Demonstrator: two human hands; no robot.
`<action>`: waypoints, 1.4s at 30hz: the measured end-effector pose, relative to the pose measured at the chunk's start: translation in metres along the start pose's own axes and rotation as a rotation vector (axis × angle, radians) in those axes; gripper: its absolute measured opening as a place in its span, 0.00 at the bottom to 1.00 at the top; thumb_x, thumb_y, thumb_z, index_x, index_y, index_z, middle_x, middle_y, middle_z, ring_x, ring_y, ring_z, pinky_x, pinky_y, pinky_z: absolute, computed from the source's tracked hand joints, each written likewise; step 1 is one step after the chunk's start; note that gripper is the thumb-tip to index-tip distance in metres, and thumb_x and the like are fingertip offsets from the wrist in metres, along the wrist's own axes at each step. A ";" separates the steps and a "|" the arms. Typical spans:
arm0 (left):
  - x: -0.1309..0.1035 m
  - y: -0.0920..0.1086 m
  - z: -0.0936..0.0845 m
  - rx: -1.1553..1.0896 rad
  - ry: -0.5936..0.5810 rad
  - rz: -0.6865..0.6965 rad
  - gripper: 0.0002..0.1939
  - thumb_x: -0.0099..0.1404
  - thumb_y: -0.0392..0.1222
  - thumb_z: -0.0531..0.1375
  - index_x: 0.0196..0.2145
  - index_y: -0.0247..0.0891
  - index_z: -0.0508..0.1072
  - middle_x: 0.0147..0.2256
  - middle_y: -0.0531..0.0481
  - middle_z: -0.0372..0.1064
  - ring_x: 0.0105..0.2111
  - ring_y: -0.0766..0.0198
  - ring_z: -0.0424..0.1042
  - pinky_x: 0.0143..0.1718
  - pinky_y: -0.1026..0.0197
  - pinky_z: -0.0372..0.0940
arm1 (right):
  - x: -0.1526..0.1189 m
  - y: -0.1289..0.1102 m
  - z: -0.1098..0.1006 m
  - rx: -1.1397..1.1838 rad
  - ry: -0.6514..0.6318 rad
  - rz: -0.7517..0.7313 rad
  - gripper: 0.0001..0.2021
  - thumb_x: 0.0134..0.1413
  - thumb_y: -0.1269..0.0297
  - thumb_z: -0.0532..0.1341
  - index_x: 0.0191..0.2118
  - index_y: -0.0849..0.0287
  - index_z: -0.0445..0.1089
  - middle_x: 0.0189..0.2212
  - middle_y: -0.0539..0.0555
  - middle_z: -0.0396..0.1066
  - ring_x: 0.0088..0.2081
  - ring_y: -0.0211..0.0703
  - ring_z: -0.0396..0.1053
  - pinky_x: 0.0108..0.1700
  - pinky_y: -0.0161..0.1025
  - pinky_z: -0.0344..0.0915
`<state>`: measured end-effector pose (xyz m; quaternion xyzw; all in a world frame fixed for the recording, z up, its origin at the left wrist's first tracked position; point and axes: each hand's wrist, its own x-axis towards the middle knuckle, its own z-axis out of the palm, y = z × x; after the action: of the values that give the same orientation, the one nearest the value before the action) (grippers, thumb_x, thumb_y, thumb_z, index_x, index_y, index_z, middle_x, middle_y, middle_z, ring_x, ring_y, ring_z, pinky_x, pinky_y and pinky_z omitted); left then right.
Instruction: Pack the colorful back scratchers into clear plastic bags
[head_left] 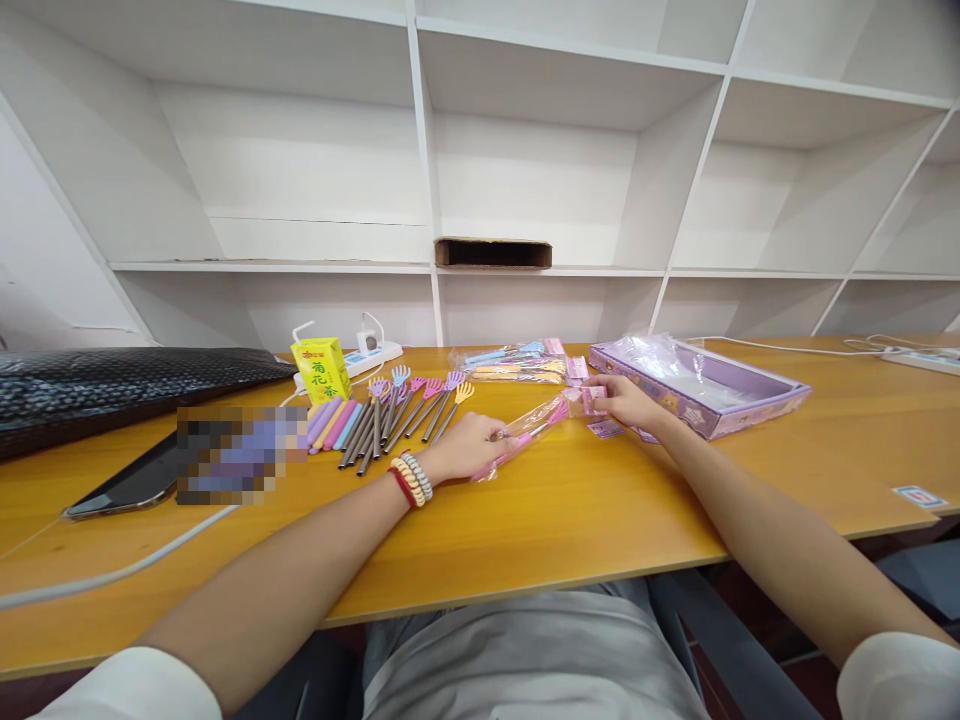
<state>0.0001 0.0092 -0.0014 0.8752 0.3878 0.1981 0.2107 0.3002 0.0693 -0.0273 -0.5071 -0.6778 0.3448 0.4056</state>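
Two hands hold one pink claw-headed stick (534, 430) in a clear bag over the desk (570, 520): the left hand (469, 447) grips its handle end, the right hand (626, 403) pinches the bag's pink header. The stick slants away, claw to the right. One purple box (705, 385) holds clear plastic (664, 358); one yellow carton (322, 370) stands left.

In front of you, a yellow-brown wooden tabletop (600, 520) runs left to right. Beyond it, from ten to two o'clock, white open shelving (525, 180) rises in square compartments, evenly lit. Dark reddish floor (724, 680) shows at five o'clock.
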 end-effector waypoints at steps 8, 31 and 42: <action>0.000 -0.002 0.003 -0.009 0.026 -0.019 0.28 0.61 0.63 0.47 0.18 0.36 0.63 0.15 0.52 0.62 0.17 0.68 0.59 0.21 0.65 0.48 | 0.000 0.002 -0.010 0.008 -0.049 -0.045 0.24 0.41 0.72 0.61 0.49 0.62 0.67 0.27 0.51 0.73 0.27 0.40 0.70 0.30 0.35 0.69; 0.000 -0.003 0.003 -0.032 0.027 -0.023 0.26 0.60 0.61 0.49 0.19 0.35 0.66 0.16 0.52 0.64 0.18 0.68 0.60 0.21 0.64 0.49 | 0.008 0.014 -0.011 0.035 0.073 -0.027 0.12 0.35 0.69 0.65 0.33 0.62 0.71 0.24 0.52 0.74 0.25 0.42 0.72 0.30 0.39 0.72; 0.000 -0.001 0.002 0.013 0.021 -0.016 0.28 0.60 0.62 0.48 0.19 0.35 0.66 0.16 0.52 0.63 0.18 0.68 0.59 0.21 0.64 0.47 | 0.011 0.017 -0.005 -0.058 0.118 -0.012 0.13 0.39 0.69 0.63 0.36 0.62 0.69 0.25 0.52 0.74 0.24 0.41 0.71 0.27 0.35 0.70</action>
<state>0.0002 0.0093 -0.0032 0.8714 0.3981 0.2030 0.2027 0.3099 0.0842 -0.0379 -0.5340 -0.6656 0.2919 0.4321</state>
